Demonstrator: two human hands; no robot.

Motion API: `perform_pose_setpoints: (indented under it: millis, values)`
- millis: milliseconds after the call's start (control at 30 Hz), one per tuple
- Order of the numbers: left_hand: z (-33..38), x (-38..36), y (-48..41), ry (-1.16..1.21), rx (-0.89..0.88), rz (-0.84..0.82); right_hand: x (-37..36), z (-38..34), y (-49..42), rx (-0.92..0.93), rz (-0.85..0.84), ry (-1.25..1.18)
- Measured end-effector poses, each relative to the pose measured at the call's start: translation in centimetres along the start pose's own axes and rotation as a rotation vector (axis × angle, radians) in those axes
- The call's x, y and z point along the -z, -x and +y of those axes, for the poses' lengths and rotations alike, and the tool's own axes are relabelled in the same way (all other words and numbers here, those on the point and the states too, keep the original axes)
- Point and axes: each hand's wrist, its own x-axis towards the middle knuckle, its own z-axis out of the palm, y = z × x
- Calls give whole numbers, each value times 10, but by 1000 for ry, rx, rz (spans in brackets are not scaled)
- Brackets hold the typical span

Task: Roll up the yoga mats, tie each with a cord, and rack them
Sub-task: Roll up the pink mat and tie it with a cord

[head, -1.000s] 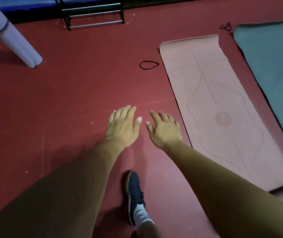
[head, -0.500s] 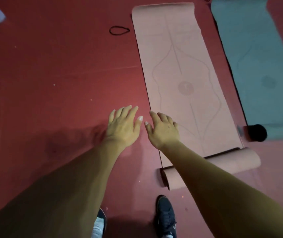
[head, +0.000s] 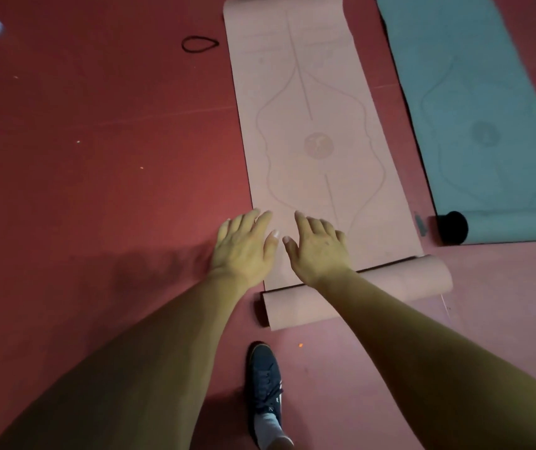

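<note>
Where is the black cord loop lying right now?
In the head view, the black cord loop lies on the red floor at upper centre, just left of the pink mat's far end.

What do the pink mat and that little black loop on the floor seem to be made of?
Pink yoga mat: likely soft rubber or foam, matte, since its near end curls into a roll and lines are printed on it. Black cord loop: probably elastic or fabric cord, thin and limp.

Head camera, looking steeply down from standing height.
It faces forward over the red floor, arms close below, pink mat stretching away ahead.
</note>
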Motion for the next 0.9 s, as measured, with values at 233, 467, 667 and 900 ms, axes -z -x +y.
perform_pose_setpoints:
  millis: [233, 467, 667, 900]
  values:
    - [38, -32, 46, -33, 10, 54, -19, 50, 44, 62, -18, 60]
    - [98, -49, 100, -24, 104, 119, -10, 97, 106, 89, -20, 70]
    - [161, -65, 105, 15, 131, 159, 13, 145, 124, 115, 7, 34]
    - [216, -139, 66, 60, 159, 163, -14, 224, 90, 121, -27, -50]
